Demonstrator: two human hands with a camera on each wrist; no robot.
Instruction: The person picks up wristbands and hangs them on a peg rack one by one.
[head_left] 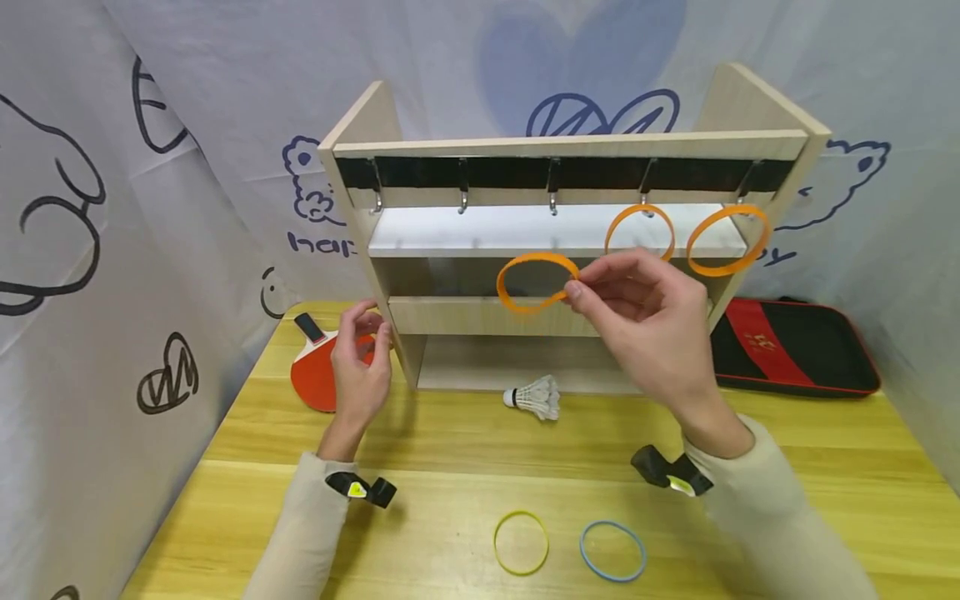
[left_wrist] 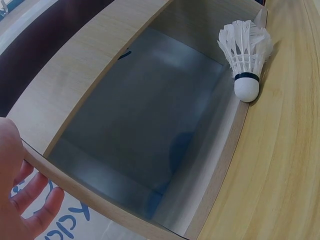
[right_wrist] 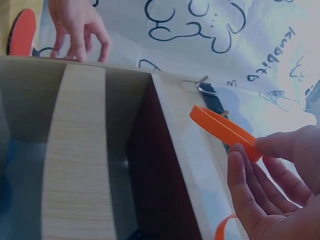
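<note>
My right hand pinches an orange wristband between thumb and fingertips, in front of the wooden rack. In the right wrist view the band points toward the hooks. Two more orange bands hang from the rack's right-hand hooks: one orange ring on the fourth, another orange ring on the last. The three hooks to the left, among them the middle hook, carry nothing. My left hand is at the rack's left side panel, fingers loosely bent with their tips right at its edge.
A white shuttlecock lies before the rack's bottom shelf. Nearer me on the wooden table lie a yellow ring and a blue ring. A red table-tennis paddle lies left, a black-and-red case right.
</note>
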